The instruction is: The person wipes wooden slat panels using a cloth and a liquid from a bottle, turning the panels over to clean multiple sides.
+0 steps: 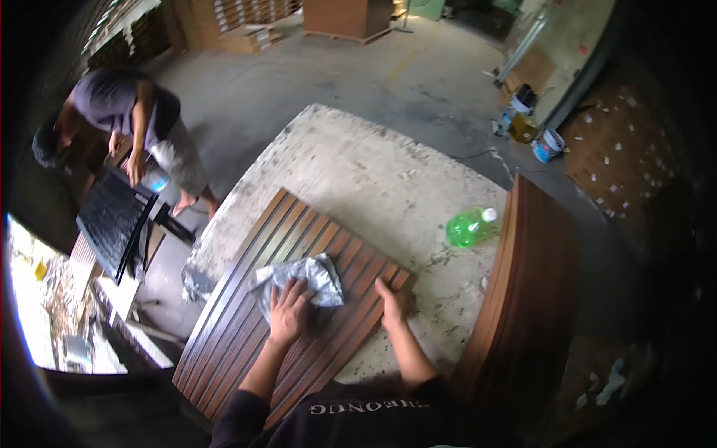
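Note:
A brown wood-look panel [246, 299] with raised parallel slats lies at a slant before me on a rough pale slab [373, 160]. On top of it is a crumpled silver-grey sheet [323, 278]; whether it is cloth or plastic film I cannot tell. My left hand [290, 313] rests flat on that sheet, fingers stretched and slightly apart, pressing it against the slats. At the panel's right edge, my right hand [391, 305] grips it with the thumb showing on top; the other fingers are mostly hidden.
A green bottle [467, 227] with a white cap lies on the slab. A tall stack of brown panels [515, 291] stands close on my right. At left, another person [138, 112] bends over a dark panel [116, 216]. Buckets [549, 145] stand by the far right wall.

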The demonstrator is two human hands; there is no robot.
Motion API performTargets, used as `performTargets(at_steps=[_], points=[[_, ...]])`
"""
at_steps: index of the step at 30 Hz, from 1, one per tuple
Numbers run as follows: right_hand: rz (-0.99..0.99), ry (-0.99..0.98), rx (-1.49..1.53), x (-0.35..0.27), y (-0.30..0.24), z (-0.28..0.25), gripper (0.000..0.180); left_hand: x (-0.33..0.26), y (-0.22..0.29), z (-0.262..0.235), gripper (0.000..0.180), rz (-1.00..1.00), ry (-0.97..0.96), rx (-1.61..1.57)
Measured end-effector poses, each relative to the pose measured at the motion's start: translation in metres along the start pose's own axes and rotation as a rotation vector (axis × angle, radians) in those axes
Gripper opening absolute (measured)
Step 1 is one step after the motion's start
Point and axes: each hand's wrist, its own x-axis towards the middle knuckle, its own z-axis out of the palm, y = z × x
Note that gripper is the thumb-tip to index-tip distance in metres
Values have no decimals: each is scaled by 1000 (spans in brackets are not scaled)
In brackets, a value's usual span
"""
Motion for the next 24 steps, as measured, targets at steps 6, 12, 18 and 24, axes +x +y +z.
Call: performTargets(at_steps=[6,12,18,24], points=[[103,34,-112,42,-45,40,76,-48,-55,-16,19,-168,-2,104],[-489,437,-1209,122,-78,16,98,-100,-66,-31,42,-233,-72,210],[-650,102,-1534,157,-87,32,70,-48,-86,-14,42,34,-320,114],[-705,235,-1539,170,-47,32,47,87,-65,59,35,193,-234,30]])
